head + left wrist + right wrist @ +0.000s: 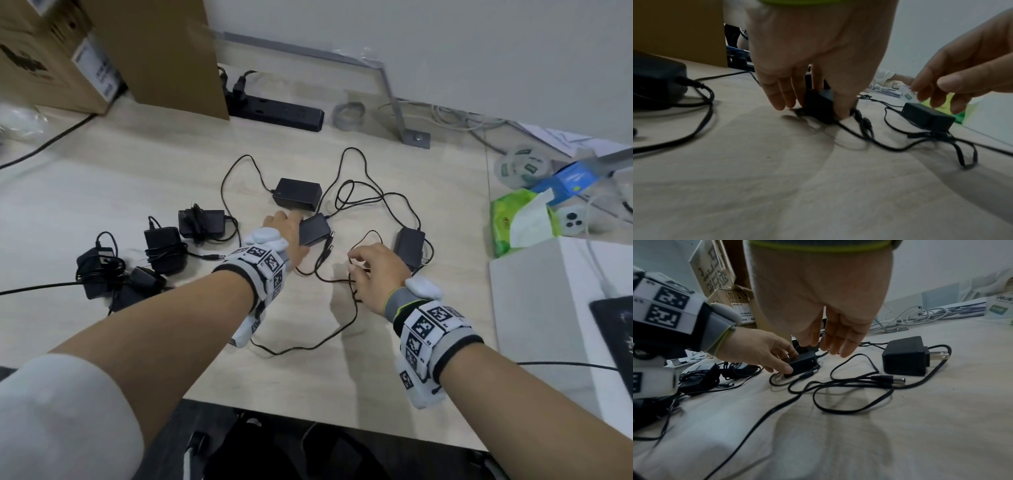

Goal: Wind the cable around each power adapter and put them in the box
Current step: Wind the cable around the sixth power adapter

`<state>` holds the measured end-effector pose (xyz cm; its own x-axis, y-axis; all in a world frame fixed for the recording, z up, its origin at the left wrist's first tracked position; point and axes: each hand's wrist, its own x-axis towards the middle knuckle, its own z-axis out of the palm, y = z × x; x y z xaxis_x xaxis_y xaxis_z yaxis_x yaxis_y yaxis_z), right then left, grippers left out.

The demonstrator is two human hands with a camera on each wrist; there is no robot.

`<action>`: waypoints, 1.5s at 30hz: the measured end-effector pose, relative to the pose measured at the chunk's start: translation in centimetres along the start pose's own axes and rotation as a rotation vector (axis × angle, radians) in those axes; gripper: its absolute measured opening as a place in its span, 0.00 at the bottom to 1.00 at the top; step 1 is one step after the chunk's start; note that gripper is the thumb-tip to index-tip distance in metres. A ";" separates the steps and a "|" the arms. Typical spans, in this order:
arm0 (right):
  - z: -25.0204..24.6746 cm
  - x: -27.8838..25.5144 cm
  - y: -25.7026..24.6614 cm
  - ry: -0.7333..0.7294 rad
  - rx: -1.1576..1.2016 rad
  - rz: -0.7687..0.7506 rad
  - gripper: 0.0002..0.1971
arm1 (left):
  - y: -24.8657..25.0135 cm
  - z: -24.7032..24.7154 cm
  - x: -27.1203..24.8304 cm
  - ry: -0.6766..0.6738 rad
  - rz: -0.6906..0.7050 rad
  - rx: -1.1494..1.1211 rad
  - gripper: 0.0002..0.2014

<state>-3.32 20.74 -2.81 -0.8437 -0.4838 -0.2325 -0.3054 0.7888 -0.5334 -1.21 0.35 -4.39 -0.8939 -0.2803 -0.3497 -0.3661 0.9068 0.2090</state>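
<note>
A: Surface? Room?
B: Pale wood desk [137, 192], white wall behind; cardboard box [171, 51] seen upper left.
A: Hands?
B: Middle adapter [313, 229], frame centre, is gripped by left hand [291, 236]; right hand [376, 270] is held over loose cable [308, 344], fingers loosely curled, empty.

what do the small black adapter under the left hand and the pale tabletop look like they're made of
Small black adapter: seems matte hard plastic, with a dull, even sheen and moulded edges. Pale tabletop: looks like wood-grain laminate with faint streaks and a flat finish; whether it is solid wood cannot be told.
</note>
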 end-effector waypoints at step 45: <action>-14.8 5.4 -17.5 0.096 1.178 0.111 0.12 | -0.3 -21.3 -7.1 -0.105 0.137 -1.794 0.16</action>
<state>-9.01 9.97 17.27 -0.8849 -0.3649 -0.2894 0.3235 -0.0347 -0.9456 -0.23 -4.58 17.47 -0.9463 -0.1574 -0.2825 -0.1669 -0.5104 0.8436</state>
